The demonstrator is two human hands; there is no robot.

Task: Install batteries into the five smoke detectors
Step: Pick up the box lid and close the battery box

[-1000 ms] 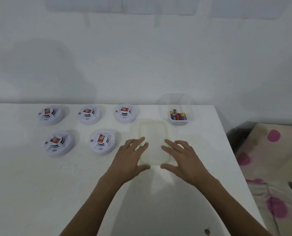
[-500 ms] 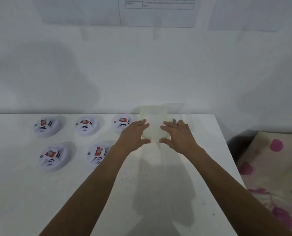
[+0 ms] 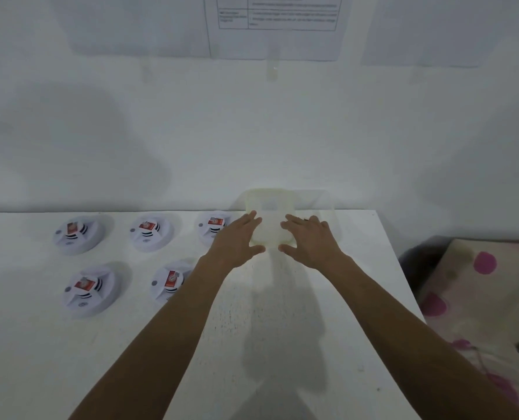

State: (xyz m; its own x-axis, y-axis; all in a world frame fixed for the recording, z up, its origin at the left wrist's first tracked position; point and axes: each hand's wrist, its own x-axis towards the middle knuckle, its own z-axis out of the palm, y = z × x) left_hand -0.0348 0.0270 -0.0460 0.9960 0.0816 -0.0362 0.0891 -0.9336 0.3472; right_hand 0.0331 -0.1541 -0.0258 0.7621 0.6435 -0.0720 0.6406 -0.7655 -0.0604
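Risk: left hand (image 3: 237,241) and right hand (image 3: 311,242) pinch opposite edges of a pale translucent rectangular plastic lid (image 3: 271,219) above the clear plastic tub (image 3: 328,213) at 12 o'clock, five round white smoke detectors (image 3: 150,233) at 9–10 o'clock; skewed lowering could tip the light tub.

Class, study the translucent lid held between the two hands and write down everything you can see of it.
The lid is a rounded rectangle of thin, translucent, faintly yellowish plastic with a raised rim. It is held up off the white table near its back edge, tilted with its far edge higher, partly in front of the clear container. The left hand grips its left side and the right hand its right, thumbs at the near edge.
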